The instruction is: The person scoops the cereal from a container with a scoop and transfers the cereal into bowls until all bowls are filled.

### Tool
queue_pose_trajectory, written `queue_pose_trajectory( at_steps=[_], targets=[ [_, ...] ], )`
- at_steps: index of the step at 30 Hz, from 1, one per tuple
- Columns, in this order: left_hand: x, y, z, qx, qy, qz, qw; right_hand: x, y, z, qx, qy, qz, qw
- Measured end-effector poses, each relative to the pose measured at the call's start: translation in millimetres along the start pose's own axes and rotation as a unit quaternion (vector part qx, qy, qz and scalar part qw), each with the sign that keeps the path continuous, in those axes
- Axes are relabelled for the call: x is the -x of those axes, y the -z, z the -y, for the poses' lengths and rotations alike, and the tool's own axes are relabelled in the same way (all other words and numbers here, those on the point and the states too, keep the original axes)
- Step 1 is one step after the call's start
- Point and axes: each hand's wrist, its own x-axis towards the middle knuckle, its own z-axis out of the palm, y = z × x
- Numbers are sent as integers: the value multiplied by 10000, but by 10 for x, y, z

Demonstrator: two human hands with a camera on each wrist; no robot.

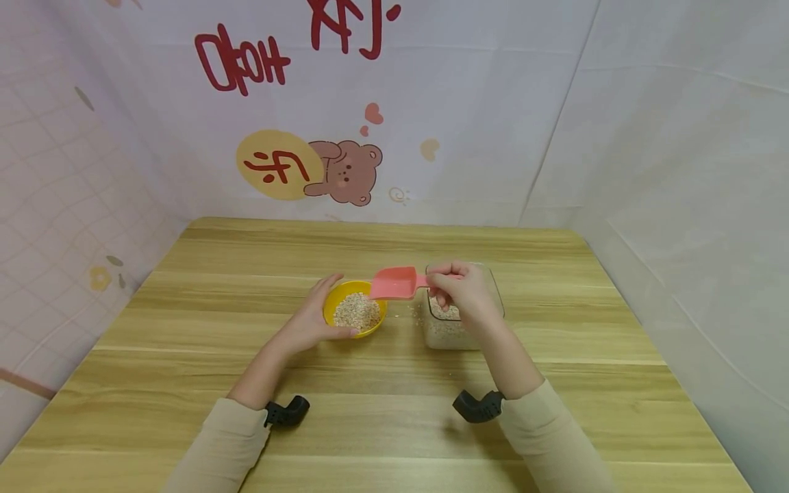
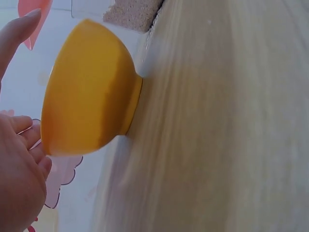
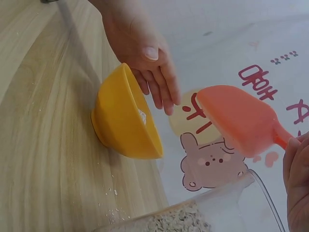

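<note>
A yellow bowl (image 1: 329,301) with oat flakes (image 1: 357,312) in it stands on the table. My left hand (image 1: 309,319) lies around the bowl's left side, its fingers fairly straight and spread, thumb along the near side; the left wrist view has the fingertips by the rim. In my right hand (image 1: 459,287) is the handle of a pink scoop (image 1: 394,282), pinched between thumb and fingers. The scoop's tip is above the bowl's right edge, and its visible inside looks nearly bare. Below my right hand stands a clear square container (image 1: 453,339) holding more oats, partly hidden by that hand.
A few loose flakes (image 3: 113,208) lie on the wooden table (image 1: 382,431) between bowl and container. Behind the table hangs a white cloth (image 1: 481,103) with a printed bear and red characters. Dark wrist mounts (image 1: 477,406) sit at both cuffs.
</note>
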Motion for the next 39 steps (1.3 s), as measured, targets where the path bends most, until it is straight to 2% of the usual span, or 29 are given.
queue_pose_trajectory(
  at_steps=[8,14,22,32,39],
  targets=[
    [5,-55,-79,-93,-131,-106,9998,66,126,-2,-220,162,-38,9996],
    [-6,-115,-162,7,-240,-95,9997,113,229,20,-361,250,-89,9990],
    [-62,-216,-237,-88,-393,-33,9992,198,390,46,-272,326,-199,9989],
    [-102,-276,-350,-130,-422,-4,9990,263,622,47,-486,339,-377,9975],
    [-172,-348,-448,-128,-513,28,9986,275,743,66,-689,537,-518,9948]
  ],
)
